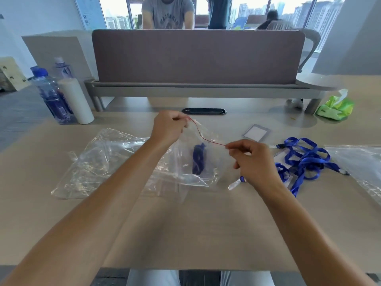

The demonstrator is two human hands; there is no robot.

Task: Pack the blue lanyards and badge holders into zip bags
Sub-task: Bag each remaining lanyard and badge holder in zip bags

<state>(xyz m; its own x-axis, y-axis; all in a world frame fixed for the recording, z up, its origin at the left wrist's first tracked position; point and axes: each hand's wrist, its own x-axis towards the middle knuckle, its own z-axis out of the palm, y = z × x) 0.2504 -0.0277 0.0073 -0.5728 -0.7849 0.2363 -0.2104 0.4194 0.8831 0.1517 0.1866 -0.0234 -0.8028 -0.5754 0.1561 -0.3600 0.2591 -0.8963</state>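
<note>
At frame centre, the left hand (168,126) and right hand (250,159) are each pinching an end of the red-edged mouth of a zip bag (191,155), a blue lanyard (199,158) sitting inside it. More lanyards (305,159) are lying tangled at right, a badge holder (256,132) just above them.

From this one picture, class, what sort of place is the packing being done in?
Most likely an open-plan office: a fabric desk divider across the desk, an oval cable port set into it, and tall windows onto city towers.
</note>
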